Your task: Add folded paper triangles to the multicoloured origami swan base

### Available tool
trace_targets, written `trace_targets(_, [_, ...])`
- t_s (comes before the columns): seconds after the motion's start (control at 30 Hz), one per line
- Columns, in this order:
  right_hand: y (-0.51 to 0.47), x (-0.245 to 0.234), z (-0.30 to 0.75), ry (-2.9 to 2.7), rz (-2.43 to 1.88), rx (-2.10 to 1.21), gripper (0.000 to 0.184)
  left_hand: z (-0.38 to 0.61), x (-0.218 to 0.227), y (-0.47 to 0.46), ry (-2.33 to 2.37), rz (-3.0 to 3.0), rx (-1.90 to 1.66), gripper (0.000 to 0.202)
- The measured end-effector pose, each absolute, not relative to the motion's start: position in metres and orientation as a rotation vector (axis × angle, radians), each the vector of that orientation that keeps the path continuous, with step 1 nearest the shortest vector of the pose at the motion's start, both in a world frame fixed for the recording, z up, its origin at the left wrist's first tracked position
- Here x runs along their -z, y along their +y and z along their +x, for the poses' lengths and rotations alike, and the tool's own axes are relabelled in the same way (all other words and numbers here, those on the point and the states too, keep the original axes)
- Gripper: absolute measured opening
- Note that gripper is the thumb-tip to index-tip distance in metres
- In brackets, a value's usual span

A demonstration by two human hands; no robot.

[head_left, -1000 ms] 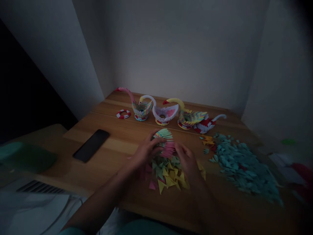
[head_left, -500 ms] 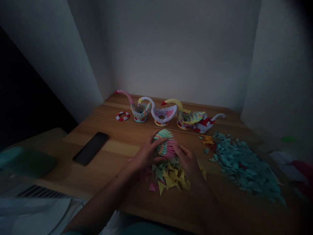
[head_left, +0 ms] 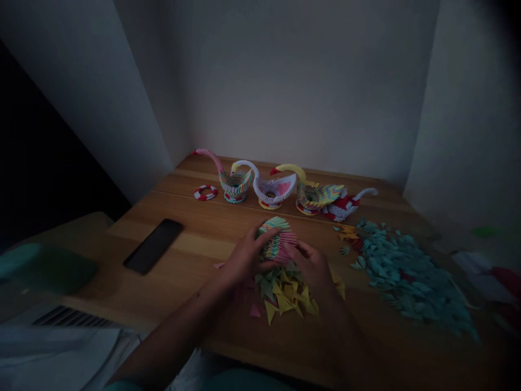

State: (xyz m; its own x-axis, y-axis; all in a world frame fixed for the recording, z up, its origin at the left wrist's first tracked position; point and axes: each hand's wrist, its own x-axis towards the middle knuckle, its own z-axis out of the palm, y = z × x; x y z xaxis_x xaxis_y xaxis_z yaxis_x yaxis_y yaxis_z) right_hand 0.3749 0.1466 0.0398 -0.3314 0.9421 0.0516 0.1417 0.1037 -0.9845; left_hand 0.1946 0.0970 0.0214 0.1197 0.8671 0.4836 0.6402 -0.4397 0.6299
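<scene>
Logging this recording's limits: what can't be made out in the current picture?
All in the head view:
Multicoloured paper piece: left side covered by the left hand.
Right hand: too dark and small to tell whether it pinches a loose piece.
Pink triangles: partly hidden by the left forearm.
Green object: blurred, cut off by the left edge.

At the bottom left of the frame, a teal sleeve (head_left: 124, 386) rings the left arm. Teal cloth (head_left: 244, 381) in a similar shade curves across the bottom centre. The left forearm (head_left: 175, 328) is bare, with a small spot (head_left: 198, 295) towards the wrist. Left hand (head_left: 246, 252) and right hand (head_left: 314, 266) are ungloved, with slender fingers. The right forearm (head_left: 340, 326) blurs into shadow at lower right.
</scene>
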Motion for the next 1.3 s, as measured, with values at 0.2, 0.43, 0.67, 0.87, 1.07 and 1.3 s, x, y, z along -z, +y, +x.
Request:
trace_targets(0.2, [0.152, -0.04, 0.372, -1.69, -1.062, -1.254, 0.043, 0.195, -0.018, 0.099, 1.523, 2.064, -1.276, 0.075])
trace_targets(0.43, [0.151, -0.035, 0.375, -1.766, -0.948, -1.299, 0.041, 0.187, -0.017, 0.102, 1.482, 1.918, -1.4, 0.089])
trace_targets(0.67, [0.154, -0.029, 0.377, -1.432, -1.018, -1.464, 0.043, 0.19, -0.021, 0.1, 1.549, 2.154, -1.171, 0.096])
trace_targets(0.87, [0.154, -0.032, 0.376, -1.56, -1.063, -1.352, 0.042, 0.196, -0.019, 0.097, 1.49, 2.228, -1.264, 0.08])
trace_targets(1.07, [0.151, -0.041, 0.368, -1.707, -1.049, -1.21, 0.036, 0.197, -0.018, 0.098, 1.528, 2.27, -1.333, 0.072])
trace_targets(1.3, [0.151, -0.042, 0.377, -1.754, -0.926, -1.176, 0.049, 0.19, -0.022, 0.101, 1.379, 1.924, -1.463, 0.082])
